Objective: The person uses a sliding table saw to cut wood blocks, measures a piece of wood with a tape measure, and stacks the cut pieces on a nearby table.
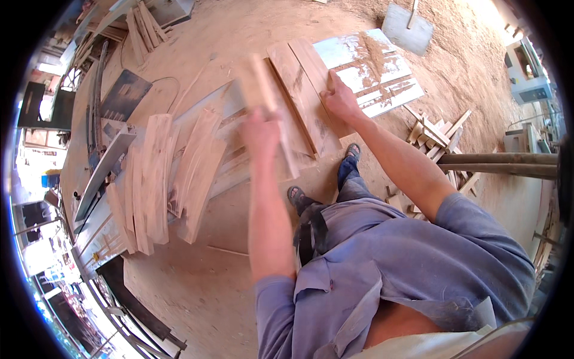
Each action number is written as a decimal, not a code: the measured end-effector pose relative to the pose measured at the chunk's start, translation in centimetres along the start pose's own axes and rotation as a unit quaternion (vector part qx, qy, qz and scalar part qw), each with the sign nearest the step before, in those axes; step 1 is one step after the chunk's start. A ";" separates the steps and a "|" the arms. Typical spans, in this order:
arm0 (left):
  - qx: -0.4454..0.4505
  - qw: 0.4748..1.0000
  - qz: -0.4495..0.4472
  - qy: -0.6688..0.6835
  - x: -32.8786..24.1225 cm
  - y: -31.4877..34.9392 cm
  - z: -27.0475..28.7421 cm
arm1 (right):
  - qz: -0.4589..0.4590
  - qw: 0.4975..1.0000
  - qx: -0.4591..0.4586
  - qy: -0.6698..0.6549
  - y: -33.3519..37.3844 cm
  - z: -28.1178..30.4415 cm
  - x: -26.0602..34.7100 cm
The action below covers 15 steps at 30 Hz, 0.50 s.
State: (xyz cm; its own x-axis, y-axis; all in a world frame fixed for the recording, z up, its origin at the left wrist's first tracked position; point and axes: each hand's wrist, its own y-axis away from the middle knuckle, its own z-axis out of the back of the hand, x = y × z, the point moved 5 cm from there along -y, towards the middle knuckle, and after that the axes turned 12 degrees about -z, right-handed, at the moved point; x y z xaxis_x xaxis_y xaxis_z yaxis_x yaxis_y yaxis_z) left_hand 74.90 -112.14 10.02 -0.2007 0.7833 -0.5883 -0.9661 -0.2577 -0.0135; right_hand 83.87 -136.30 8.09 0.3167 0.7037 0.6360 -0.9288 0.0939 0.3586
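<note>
My left hand (261,136), smeared by motion, is closed round a wooden board (257,81), which is tilted on edge and also blurred. To the right, two wide wooden boards (302,90) lie side by side on a low bench, with a dark gap along their left edge. My right hand (342,99) is closed on the right edge of these boards, its fingers partly hidden. Beyond that hand the pale metal bench top (388,107) shows, strewn with sawdust.
Several wooden planks (156,179) lie across the bench at left. Offcuts (433,134) are heaped on the floor at right, near a dark pole (502,164). A flat shovel (408,29) rests by sawdust at the far right. Machines line both sides.
</note>
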 end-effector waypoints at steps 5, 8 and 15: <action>-0.038 0.996 0.007 0.078 -3.0 1.4 -2.4 | 0.061 0.996 -0.063 -0.002 -1.1 -0.5 -1.2; -0.078 0.995 0.045 0.031 -3.8 0.5 -1.9 | 0.058 0.996 -0.058 -0.022 -1.3 -0.3 -1.4; -0.055 0.989 -0.001 0.135 -2.5 0.0 -3.5 | 0.055 0.997 -0.061 0.013 -1.3 -0.4 -1.2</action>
State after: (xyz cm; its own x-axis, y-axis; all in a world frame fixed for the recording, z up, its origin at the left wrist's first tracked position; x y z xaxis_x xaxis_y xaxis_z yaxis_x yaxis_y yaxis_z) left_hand 75.94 -116.10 8.65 -0.1333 0.6089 -0.7820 -0.9401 -0.3276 -0.0948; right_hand 84.61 -136.99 6.63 0.2088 0.7328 0.6476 -0.9743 0.0989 0.2022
